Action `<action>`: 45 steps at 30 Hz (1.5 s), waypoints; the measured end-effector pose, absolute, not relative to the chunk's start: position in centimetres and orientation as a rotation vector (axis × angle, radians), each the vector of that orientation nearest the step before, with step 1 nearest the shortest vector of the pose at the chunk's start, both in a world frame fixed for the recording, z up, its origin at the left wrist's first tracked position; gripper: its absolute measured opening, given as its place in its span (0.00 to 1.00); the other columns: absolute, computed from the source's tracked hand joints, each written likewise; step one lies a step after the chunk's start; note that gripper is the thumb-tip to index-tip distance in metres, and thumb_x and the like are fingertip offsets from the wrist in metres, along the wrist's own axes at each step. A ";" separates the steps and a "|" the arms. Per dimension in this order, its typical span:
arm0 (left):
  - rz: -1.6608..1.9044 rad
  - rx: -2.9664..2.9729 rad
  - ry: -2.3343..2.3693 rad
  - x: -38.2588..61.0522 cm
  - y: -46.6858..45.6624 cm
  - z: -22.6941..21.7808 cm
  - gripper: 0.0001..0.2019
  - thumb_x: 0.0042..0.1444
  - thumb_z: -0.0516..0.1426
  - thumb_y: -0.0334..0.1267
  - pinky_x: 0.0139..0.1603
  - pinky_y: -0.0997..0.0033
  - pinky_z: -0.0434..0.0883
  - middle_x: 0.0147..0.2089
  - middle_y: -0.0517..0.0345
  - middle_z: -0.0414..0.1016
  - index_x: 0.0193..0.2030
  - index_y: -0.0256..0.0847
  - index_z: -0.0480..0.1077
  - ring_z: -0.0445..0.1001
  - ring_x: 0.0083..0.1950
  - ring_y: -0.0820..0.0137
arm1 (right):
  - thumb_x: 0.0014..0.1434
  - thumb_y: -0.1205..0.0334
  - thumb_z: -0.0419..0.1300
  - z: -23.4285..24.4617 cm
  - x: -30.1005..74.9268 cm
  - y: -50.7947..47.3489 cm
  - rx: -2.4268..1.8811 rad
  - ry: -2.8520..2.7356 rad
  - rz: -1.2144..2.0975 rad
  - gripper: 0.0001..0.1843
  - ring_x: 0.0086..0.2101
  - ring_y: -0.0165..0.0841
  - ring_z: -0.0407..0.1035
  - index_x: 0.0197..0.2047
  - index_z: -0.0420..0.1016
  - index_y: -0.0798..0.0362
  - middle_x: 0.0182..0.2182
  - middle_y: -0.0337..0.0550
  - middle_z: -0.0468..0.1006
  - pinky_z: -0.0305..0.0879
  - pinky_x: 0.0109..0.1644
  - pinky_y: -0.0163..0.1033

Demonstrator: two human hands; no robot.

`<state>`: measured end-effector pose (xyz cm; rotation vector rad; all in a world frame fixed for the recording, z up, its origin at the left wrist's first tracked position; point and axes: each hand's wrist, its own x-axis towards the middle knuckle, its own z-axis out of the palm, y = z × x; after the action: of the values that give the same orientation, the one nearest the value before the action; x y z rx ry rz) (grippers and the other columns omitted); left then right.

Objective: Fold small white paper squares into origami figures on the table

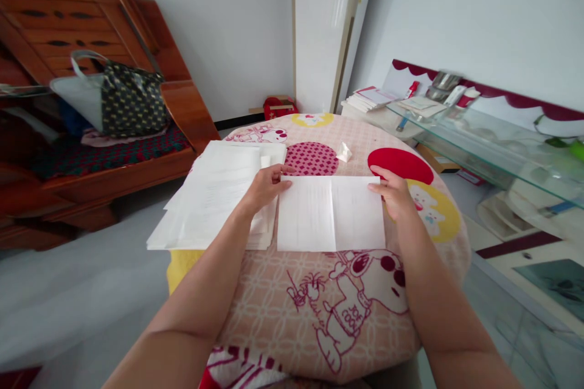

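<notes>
A white sheet of paper (305, 219) with a crease down its middle lies before me on the patterned tablecloth (274, 298). Faint print shows through it. My left hand (269, 185) pinches its upper left corner between thumb and fingers. At the upper right corner, my right hand (393, 191) grips the sheet the same way. Left of the sheet rests a loose, uneven stack of white papers (205, 194), partly behind my left forearm. Beyond the sheet sits a small crumpled white tissue (344, 152).
A wooden bench (182, 109) at the left holds a dark patterned bag (132, 100). On the right stands a glass-topped cabinet (483, 137) with small items and a pile of booklets (367, 99). A tall white air conditioner (322, 42) stands behind the table.
</notes>
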<state>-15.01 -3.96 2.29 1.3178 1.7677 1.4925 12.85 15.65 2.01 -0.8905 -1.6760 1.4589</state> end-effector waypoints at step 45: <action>0.211 1.931 2.415 -7.7 -1.9 -2.0 0.29 0.71 0.43 0.45 0.75 0.44 0.48 0.76 0.40 0.49 0.73 0.31 0.51 0.47 0.77 0.54 | 0.56 0.63 0.55 -0.2 10.6 16.7 -1.407 -2.401 0.226 0.16 0.25 0.34 0.58 0.21 0.76 0.58 0.22 0.51 0.74 0.47 0.31 0.40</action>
<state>-7.69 -1.89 -2.03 1.9305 2.4151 0.2107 10.58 16.67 -0.24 -1.4070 -2.4011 0.2256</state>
